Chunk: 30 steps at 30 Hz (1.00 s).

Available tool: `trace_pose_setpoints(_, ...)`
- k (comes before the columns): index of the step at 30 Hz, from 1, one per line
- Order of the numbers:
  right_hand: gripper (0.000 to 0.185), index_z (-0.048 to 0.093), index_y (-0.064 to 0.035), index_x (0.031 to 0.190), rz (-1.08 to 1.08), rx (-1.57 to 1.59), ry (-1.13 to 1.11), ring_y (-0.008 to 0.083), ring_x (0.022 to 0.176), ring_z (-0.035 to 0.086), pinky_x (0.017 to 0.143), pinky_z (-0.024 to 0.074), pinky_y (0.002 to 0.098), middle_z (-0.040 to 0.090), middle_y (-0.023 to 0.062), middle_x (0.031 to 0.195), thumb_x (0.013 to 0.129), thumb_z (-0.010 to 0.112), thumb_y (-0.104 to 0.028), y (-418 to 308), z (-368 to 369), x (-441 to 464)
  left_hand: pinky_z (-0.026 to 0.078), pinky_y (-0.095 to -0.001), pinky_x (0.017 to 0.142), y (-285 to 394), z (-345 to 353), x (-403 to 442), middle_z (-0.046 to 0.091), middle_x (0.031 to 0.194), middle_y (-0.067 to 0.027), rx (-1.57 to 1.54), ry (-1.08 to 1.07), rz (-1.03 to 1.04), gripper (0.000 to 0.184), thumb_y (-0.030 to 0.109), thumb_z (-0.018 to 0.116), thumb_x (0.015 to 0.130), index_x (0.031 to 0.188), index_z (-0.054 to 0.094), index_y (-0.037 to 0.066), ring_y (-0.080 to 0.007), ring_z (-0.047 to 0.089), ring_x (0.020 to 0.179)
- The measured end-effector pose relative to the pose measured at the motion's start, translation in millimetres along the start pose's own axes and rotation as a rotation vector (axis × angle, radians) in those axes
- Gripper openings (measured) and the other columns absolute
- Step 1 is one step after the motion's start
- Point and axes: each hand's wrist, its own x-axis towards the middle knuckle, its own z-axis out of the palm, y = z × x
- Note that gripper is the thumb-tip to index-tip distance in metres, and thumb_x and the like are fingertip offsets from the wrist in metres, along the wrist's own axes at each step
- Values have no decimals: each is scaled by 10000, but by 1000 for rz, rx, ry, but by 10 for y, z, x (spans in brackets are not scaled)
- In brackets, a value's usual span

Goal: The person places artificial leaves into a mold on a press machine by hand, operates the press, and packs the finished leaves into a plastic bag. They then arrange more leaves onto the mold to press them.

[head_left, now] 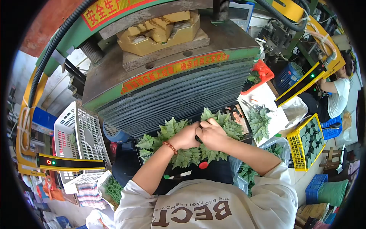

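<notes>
My left hand (187, 136), with a beaded bracelet (170, 147) on its wrist, is closed and pressed against my right hand (212, 135), which is closed too. Both grip green leaf sprays at the stem end; the stems are mostly hidden by the fingers. Jagged leaves (167, 131) fan out to the left, and more leaves (230, 128) spread to the right. Some hang below the hands, over a dark tray area in front of the press. Close below my right hand is a red button (203, 165).
A press (171, 87) with a golden mould (160, 34) stands ahead. Yellow-black sensor bars (70, 163) flank it. White baskets (89, 133) stand left. Rightward are a white board (280, 118) with leaves and scissors, a yellow crate (299, 152), and a seated person (335, 95).
</notes>
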Motion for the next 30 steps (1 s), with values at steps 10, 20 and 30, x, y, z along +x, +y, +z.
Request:
trace_pose_setpoints(10,269,548,-82,919,-91,-142,310,178,863,482,923,325,355,573,24,906,662,612,-133,93,-574,64,488,-350,657,449,-335,-140,626,845,-153,-129,60,-18,350,9,626,643,980,537,-12,-297,597,699)
trace_pose_setpoints(20,545,574,18,1104,815,1217,59,236,910,584,761,469,354,596,182,1121,722,757,-325,368,-707,-1025,490,-362,699,678,-649,-649,625,890,-177,59,225,-30,373,78,611,673,1008,529,-66,-318,602,754)
trace_pose_setpoints(30,709,534,24,1220,342,2039,-153,233,960,611,846,500,319,617,127,1156,585,830,-86,-276,-483,-97,487,-394,700,680,-493,-980,605,856,-227,224,203,-257,342,119,613,699,957,504,-78,-375,591,750)
